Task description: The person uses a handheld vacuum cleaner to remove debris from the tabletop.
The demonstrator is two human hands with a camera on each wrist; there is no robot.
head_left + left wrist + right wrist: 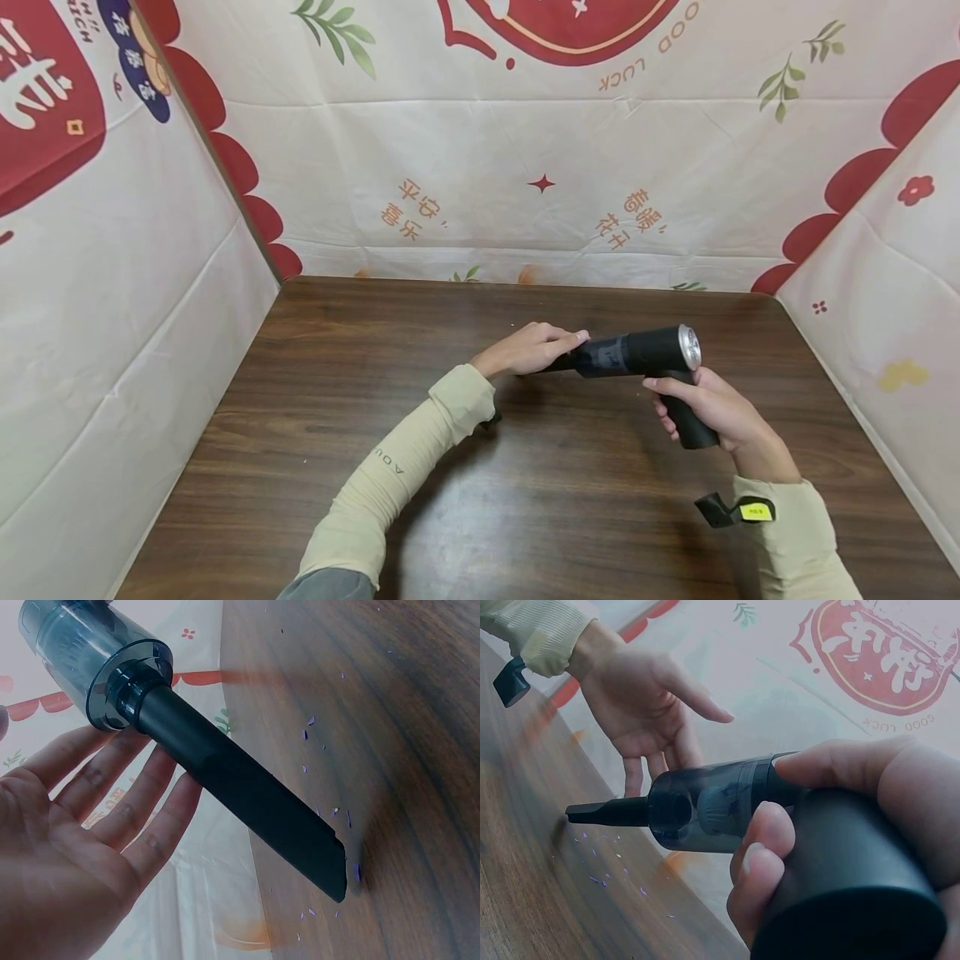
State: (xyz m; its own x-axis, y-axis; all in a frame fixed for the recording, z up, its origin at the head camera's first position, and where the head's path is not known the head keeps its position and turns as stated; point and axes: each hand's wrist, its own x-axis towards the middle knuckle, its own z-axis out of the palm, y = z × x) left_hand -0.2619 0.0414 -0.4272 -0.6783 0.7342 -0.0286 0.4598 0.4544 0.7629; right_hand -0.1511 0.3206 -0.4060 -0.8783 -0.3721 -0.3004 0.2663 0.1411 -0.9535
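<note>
One black handheld vacuum (651, 352), its see-through chamber (705, 810) apparently smoke-grey

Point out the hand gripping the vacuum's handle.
The right hand: it is curled round the handle, whereas the left hand is outstretched beside the nozzle.

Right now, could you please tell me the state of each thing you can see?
Handheld vacuum: held off the table; on or off, cannot tell.
Handle: gripped.
Nozzle: fitted, slanting down; tip contact unclear.
Clear dust cup: attached.
Right hand: curled round the handle.
Left hand: fingers extended beside the nozzle and cup.
Purple scraps: scattered loose.
Table: littered with scraps near the nozzle.
</note>
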